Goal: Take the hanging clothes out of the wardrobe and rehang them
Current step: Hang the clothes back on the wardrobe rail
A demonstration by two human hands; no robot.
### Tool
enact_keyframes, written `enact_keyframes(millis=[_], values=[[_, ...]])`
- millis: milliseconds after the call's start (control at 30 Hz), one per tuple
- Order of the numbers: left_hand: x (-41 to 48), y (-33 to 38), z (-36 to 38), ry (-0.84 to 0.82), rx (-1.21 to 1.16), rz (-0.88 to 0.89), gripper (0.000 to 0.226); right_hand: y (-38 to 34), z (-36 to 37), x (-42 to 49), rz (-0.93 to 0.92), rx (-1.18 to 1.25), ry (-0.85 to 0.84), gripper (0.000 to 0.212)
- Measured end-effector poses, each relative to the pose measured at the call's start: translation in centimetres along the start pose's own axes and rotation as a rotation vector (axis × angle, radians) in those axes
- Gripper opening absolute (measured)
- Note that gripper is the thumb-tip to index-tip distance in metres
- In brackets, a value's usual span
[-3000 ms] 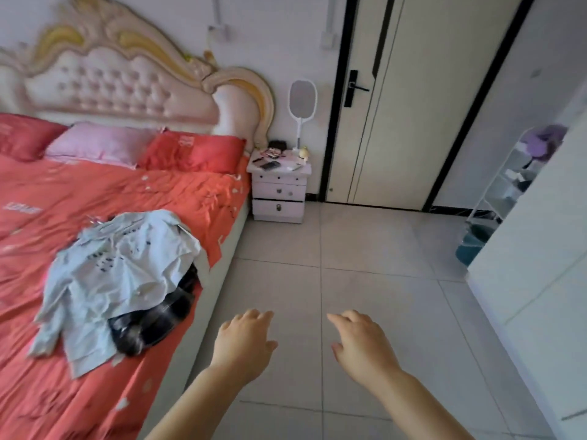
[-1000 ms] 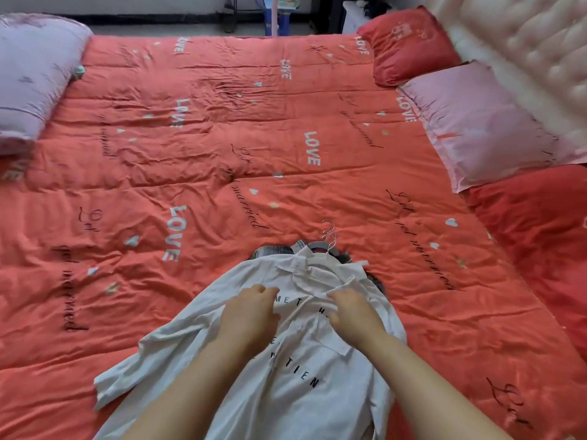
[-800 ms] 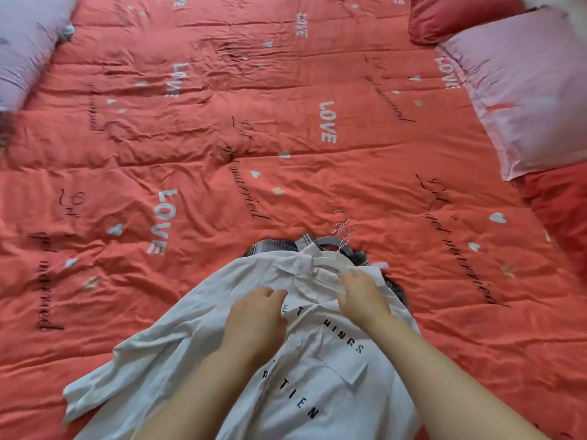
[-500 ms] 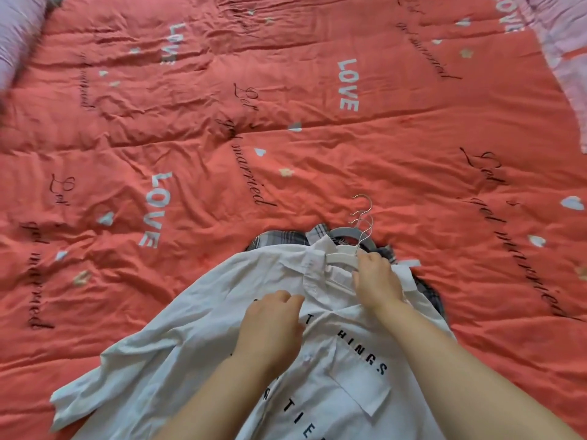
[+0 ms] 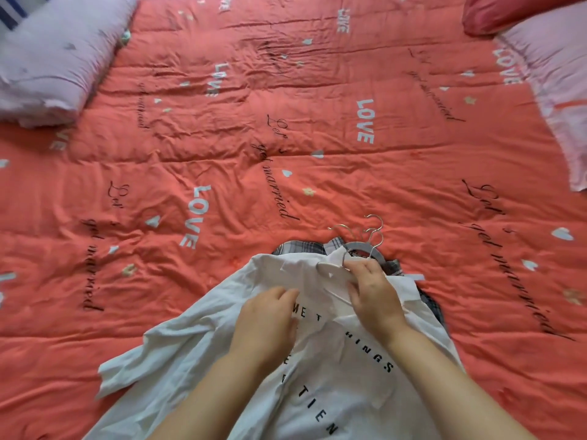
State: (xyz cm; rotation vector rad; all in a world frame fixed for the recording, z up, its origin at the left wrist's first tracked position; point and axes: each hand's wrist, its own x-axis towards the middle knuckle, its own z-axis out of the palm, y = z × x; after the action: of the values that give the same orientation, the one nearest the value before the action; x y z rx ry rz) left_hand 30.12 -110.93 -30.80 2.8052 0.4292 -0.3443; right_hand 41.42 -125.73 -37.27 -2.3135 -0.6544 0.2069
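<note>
Pillows have come back into view at both edges since half a second ago (the head camera has lifted), while both hands stay at the collar end of the clothes.

Nearest to me, the white shirt (image 5: 346, 395) with black lettering lies rumpled on the bed, front up. My left hand (image 5: 266, 322) rests flat on its chest, fingers relaxed and pressing the cloth. My right hand (image 5: 374, 296) is just beyond, at the collar, thumb and fingers pinched round the white hanger (image 5: 330, 270) that sits in the shirt's neck.

Under the shirt, a plaid garment (image 5: 301, 247) peeks out past the collar, with a grey hanger (image 5: 362, 247) on it. Several metal hooks (image 5: 374, 228) lie bunched together, touching the quilt (image 5: 222, 138).

The coral quilt, printed with "LOVE" and script, fills the rest. Far left sits a lilac pillow (image 5: 47, 58); far right a pink pillow (image 5: 556, 74), with a red pillow (image 5: 508, 11) behind it.
</note>
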Motion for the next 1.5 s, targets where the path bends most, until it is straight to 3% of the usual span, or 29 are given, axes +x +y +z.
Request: enact_keyframes(millis=[200,333,567,767,933,1233,1400,1500], values=[[-6.8,-3.4,-6.8,0.344,-0.088,0.055,0.051,-13.1,-2.9,-4.6,-0.233,0.099,0.021,0.039],[-15.0,-7.2,-11.2,0.533,-0.109,0.036,0.050,-23.4,-4.2,-8.7,-0.386,0.111,-0.032,0.032],[-35.4,-16.4,-16.1,0.819,-0.194,-0.107,0.042,-42.8,-3.3,-19.6,-0.652,0.081,-0.170,0.030],[-56.3,-24.1,-17.7,1.127,-0.300,-0.327,0.022,-58.7,2.0,-31.7,-0.930,0.116,-0.351,0.031],[-71.4,-29.3,-16.7,1.233,-0.243,-0.638,0.014,-69.2,8.3,-41.5,-1.062,0.186,-0.504,0.028],[-91.6,-34.8,-16.0,1.320,-0.086,-1.002,0.012,-82.8,18.6,-55.9,-1.298,0.329,-0.689,0.021],[-100.6,-37.7,-15.6,1.371,0.097,-1.292,0.016,-89.0,24.9,-63.0,-1.560,0.355,-0.760,0.041],[-105.9,-38.5,-15.5,1.387,0.152,-1.465,0.016,-93.0,27.7,-67.8,-1.663,0.457,-0.839,0.042]])
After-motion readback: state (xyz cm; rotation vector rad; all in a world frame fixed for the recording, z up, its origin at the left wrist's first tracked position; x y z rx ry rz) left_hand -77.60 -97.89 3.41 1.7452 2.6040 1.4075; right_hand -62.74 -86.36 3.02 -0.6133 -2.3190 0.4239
